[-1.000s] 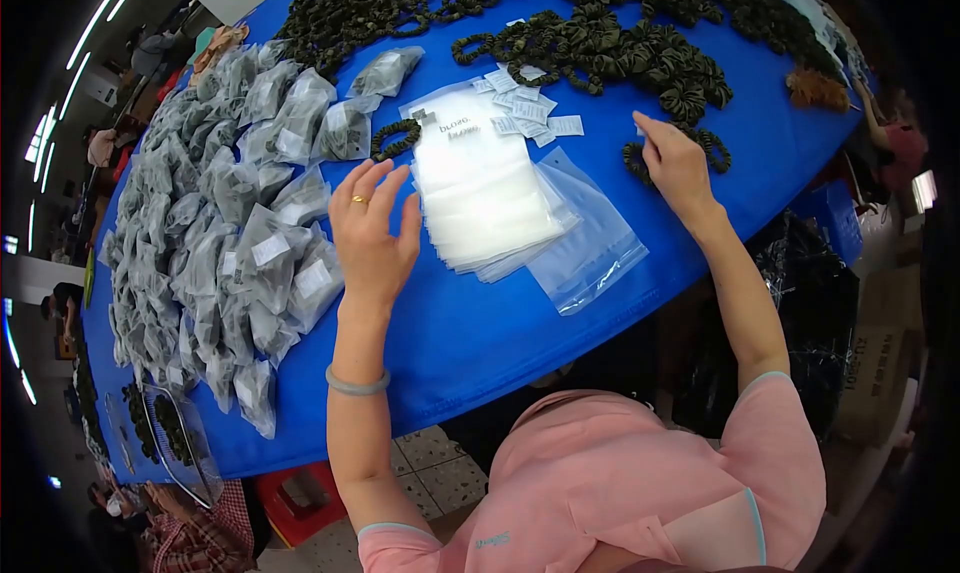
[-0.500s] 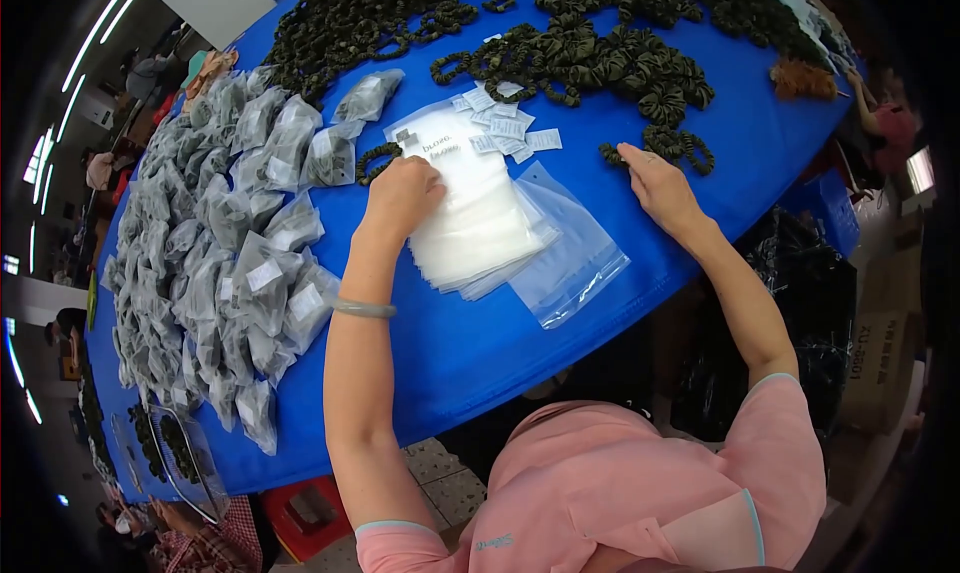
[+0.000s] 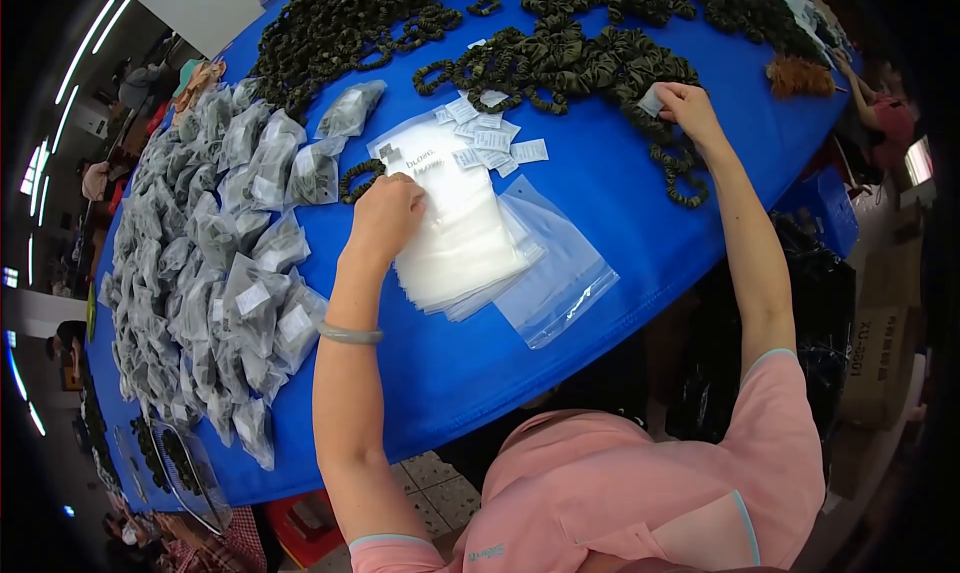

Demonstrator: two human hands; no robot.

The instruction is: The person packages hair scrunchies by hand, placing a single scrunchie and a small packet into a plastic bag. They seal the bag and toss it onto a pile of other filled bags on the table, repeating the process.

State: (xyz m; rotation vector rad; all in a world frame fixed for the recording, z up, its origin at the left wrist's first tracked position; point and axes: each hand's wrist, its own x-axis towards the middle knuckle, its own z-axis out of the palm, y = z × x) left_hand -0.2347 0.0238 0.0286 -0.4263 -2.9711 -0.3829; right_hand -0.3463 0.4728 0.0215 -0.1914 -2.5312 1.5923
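My left hand [image 3: 388,211], fingers curled together, rests on the left edge of a stack of white printed bags [image 3: 455,238]; what its fingertips hold is hidden. A dark green scrunchie [image 3: 358,180] lies just beside it. My right hand [image 3: 690,113] pinches a small white label [image 3: 652,100] above the green scrunchies [image 3: 600,68]. More printed labels [image 3: 492,138] lie scattered over the top of the stack. An empty clear bag [image 3: 555,273] lies partly under the stack's right side.
Many filled bags [image 3: 215,263] cover the left of the blue table [image 3: 440,383]. A wire rack [image 3: 185,478] sits at the lower left, and brown feathery material [image 3: 800,77] at the right. Other people [image 3: 885,113] are around the table. A cardboard box [image 3: 880,363] stands at right.
My right hand has moved up and away from the scrunchies at the near right edge, and a white label now shows in its fingers. My left hand has shifted slightly left and down in view.
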